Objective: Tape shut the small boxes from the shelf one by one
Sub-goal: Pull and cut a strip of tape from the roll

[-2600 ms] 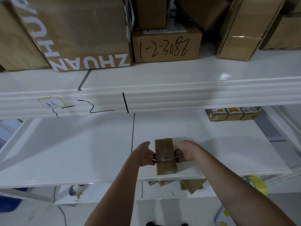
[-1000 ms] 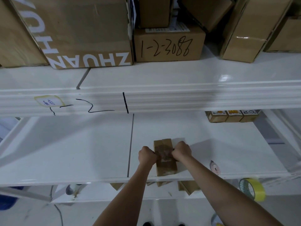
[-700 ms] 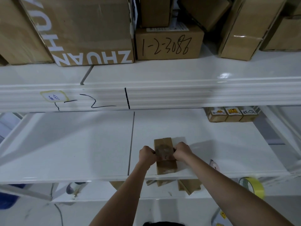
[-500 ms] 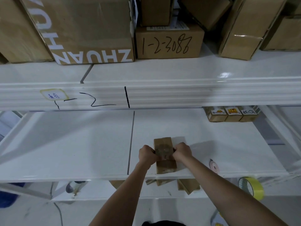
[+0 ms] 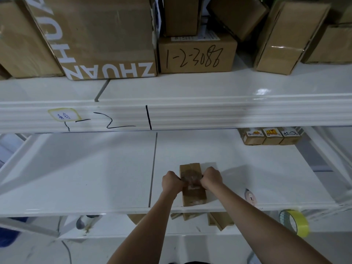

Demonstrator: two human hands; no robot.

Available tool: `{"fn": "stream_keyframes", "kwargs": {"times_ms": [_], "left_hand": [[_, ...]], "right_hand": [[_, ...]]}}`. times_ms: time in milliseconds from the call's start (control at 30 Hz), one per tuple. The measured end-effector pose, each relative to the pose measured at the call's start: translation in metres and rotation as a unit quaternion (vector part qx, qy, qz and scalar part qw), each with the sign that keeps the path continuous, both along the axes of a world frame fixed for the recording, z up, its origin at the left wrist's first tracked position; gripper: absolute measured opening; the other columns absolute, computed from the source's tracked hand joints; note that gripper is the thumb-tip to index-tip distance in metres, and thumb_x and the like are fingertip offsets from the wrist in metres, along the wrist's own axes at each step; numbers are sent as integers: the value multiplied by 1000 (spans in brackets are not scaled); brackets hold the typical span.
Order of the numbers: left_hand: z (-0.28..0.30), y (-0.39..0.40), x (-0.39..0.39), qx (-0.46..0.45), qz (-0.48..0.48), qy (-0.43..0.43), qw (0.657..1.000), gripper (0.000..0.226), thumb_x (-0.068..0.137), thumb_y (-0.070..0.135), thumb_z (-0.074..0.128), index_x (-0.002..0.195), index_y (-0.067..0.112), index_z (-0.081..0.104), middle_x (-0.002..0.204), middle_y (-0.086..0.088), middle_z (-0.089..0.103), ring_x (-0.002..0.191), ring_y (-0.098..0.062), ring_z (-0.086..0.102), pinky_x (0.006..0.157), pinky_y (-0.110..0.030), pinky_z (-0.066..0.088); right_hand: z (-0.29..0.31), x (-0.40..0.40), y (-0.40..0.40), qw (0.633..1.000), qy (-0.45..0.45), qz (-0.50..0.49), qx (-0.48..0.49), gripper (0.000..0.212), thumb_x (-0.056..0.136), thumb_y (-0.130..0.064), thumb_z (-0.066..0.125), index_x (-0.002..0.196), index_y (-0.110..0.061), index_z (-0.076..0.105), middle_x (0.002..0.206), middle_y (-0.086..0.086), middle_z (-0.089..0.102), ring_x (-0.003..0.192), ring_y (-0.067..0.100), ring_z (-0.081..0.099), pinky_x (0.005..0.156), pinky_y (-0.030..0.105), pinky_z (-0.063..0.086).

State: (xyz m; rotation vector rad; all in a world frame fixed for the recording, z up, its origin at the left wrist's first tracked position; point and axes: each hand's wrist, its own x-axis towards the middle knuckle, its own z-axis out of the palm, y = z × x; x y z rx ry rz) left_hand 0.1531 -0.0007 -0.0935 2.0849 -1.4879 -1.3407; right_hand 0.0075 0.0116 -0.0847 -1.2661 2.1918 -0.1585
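White shelf [image 5: 95, 178] under you carries the small box [image 5: 193, 195], still clamped between your left hand [image 5: 171, 182] and right hand [image 5: 212, 179], both grips closed on it and now pressing tape down across its top.

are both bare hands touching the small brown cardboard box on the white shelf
Touching. In the head view the left hand and the right hand press against opposite sides of the small brown cardboard box, fingers curled on its taped top, with no gap.

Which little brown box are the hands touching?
The small box near the shelf's front edge, between the left hand and right hand. The three labelled boxes sit untouched far back.
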Motion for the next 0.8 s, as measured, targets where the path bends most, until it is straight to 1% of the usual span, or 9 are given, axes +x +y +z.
{"fn": "stream_keyframes", "kwargs": {"times_ms": [100, 200, 300, 367, 433, 567, 667, 733, 800], "left_hand": [[-1, 0, 0, 5, 13, -5, 1000, 28, 78, 20, 83, 87, -5, 74, 84, -16, 75, 77, -27, 73, 71, -38, 61], [0, -1, -1, 2, 18, -18, 1000, 24, 76, 18, 81, 83, -5, 74, 72, -12, 71, 61, -22, 65, 62, -33, 59], [0, -6, 0, 19, 18, -18, 999, 27, 77, 18, 81, 88, -4, 72, 79, -11, 73, 67, -23, 71, 63, -34, 60], [5, -9, 1, 39, 15, -8, 999, 35, 74, 23, 87, 91, -2, 68, 82, -13, 73, 70, -23, 75, 66, -38, 64], [8, -12, 1, 50, 25, 6, 998, 41, 72, 30, 90, 87, 2, 64, 79, -11, 72, 62, -21, 74, 59, -37, 63], [6, -13, 1, 44, 45, 12, 998, 39, 76, 32, 87, 77, 8, 57, 77, -9, 72, 56, -18, 72, 34, -19, 44], [3, -15, -1, 54, 67, 34, 996, 34, 75, 23, 88, 76, 7, 58, 80, -10, 72, 57, -18, 71, 30, -14, 36], [3, -16, 0, 62, 69, 37, 995, 33, 73, 22, 89, 79, 5, 62, 79, -9, 73, 54, -17, 71, 32, -16, 40], [1, -19, 0, 74, 64, 38, 995, 35, 72, 23, 90, 85, 2, 66, 79, -9, 75, 55, -18, 72, 42, -23, 54]], "right_hand": [[-4, -1, 1, 1000, 3, -27, -10, 8, 92, -9, 66, 99, -6, 66, 102, 9, 70, 78, 19, 56, 60, 23, 41], [-3, 0, 0, 999, 8, -49, -12, 8, 91, -8, 67, 98, -6, 65, 102, 9, 70, 88, 22, 65, 63, 24, 44], [4, 1, -3, 999, 11, -45, -2, 11, 91, -9, 66, 101, -6, 63, 104, 9, 68, 98, 25, 67, 67, 25, 45], [7, -1, -8, 999, -9, -30, 10, 13, 92, -13, 66, 101, -8, 59, 105, 10, 67, 91, 24, 64, 66, 27, 46], [8, -2, -11, 999, -24, -26, 17, 17, 92, -19, 67, 99, -9, 56, 102, 10, 65, 81, 22, 59, 62, 27, 46], [2, -2, -13, 999, -17, -36, 2, 13, 93, -18, 67, 94, -10, 56, 100, 9, 67, 78, 21, 59, 52, 24, 45], [0, -4, -15, 998, -12, -56, 2, 23, 91, -13, 67, 76, -13, 50, 87, 6, 63, 75, 20, 61, 58, 26, 51], [-2, -3, -16, 999, 1, -54, -7, 23, 91, -12, 67, 76, -13, 50, 85, 4, 61, 76, 20, 60, 60, 27, 50], [-4, -1, -16, 999, 13, -47, -23, 16, 91, -9, 65, 83, -12, 51, 87, 4, 61, 77, 20, 58, 63, 27, 47]]}}
